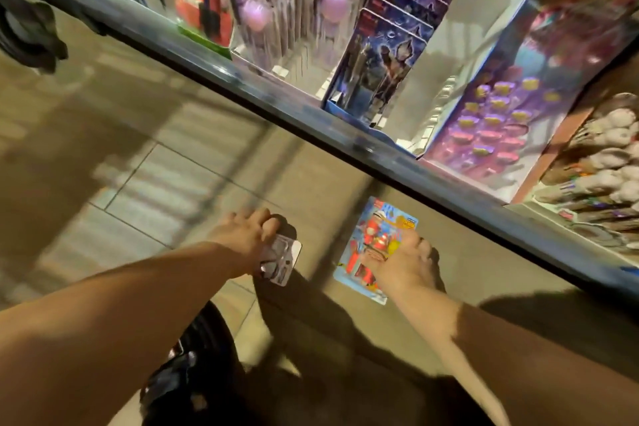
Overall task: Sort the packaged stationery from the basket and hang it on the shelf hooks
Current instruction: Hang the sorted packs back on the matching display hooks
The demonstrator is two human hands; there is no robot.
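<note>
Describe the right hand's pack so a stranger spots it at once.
Below the dark shelf rail, two hands hold packs over the tiled floor. The right hand grips the larger one: a light blue card with a red and yellow figure, unlike the small pale pack in the left hand.

The front edge is crossed by a dark shelf rail (pixel 242 74); behind it, open room is left between the blue packs (pixel 380 62) and the purple box (pixel 494 114).
</note>
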